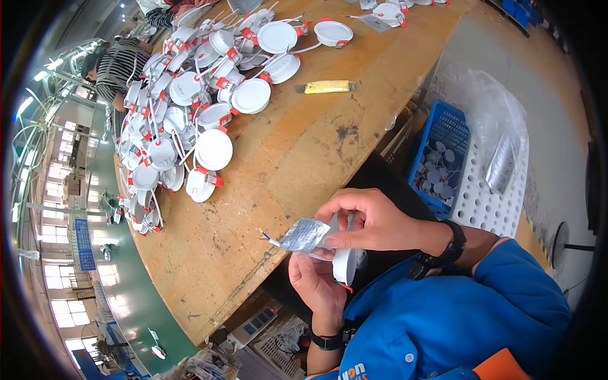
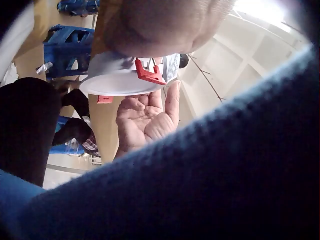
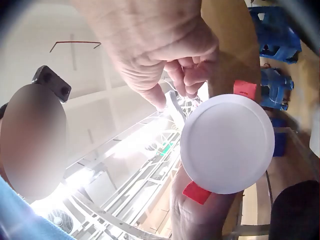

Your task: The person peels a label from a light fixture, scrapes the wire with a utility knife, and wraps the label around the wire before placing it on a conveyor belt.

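In the head view my left hand [image 1: 315, 288] holds a round white LED downlight [image 1: 344, 266], its disc on edge beside the palm. A silver printed packet [image 1: 304, 234] lies above the left thumb, with a white cable and bare-ended wires [image 1: 268, 237] at its far end. My right hand [image 1: 380, 221] bends over the packet, thumb tip at its near edge; I cannot tell whether it pinches it. In the right wrist view the downlight's flat face [image 3: 227, 145] shows between two red clips. The left wrist view shows a red clip [image 2: 149, 72] below my left hand [image 2: 170, 25].
A large heap of white downlights [image 1: 183, 107] with red clips covers the table's [image 1: 304, 152] far left. A yellow-wrapped strip [image 1: 328, 87] lies mid-table. To the right stand a blue basket [image 1: 451, 120] of small white parts and a perforated white stool [image 1: 472, 206] bearing plastic bags.
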